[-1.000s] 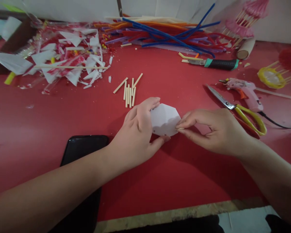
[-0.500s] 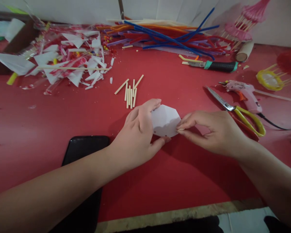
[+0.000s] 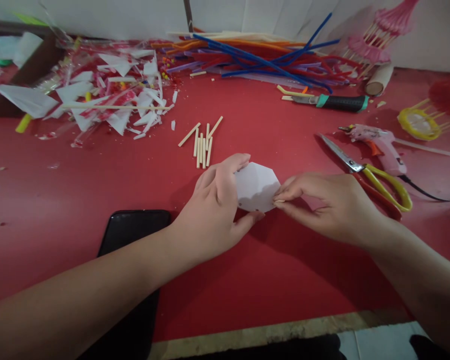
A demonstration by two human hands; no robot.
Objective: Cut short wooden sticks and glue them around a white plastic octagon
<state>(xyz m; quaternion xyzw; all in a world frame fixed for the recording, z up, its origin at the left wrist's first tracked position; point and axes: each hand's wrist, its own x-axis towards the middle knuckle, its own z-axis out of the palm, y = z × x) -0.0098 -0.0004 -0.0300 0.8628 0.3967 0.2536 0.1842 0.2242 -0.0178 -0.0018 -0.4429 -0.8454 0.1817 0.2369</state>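
My left hand [image 3: 213, 210] grips a white many-sided piece of paper or card [image 3: 258, 185] by its left side, thumb at the near edge and fingers at the far edge. Small dark marks show along its rim. At the card's right corner, my right hand [image 3: 318, 205] pinches a short pale wooden stick [image 3: 279, 201], of which only the tip shows between thumb and forefinger. Beyond my left hand lies a loose group of several short wooden sticks [image 3: 201, 145] on the red tabletop [image 3: 262, 120].
Scissors [image 3: 367, 172], a pink glue gun [image 3: 378, 142] and a utility knife [image 3: 330, 101] lie to the right. Pipe cleaners [image 3: 262, 57] are heaped at the back. Paper scraps [image 3: 116, 95] cover the far left. A black phone [image 3: 135, 230] lies beneath my left forearm.
The whole view has shifted very slightly. Both hands keep the same hold on the card and the stick.
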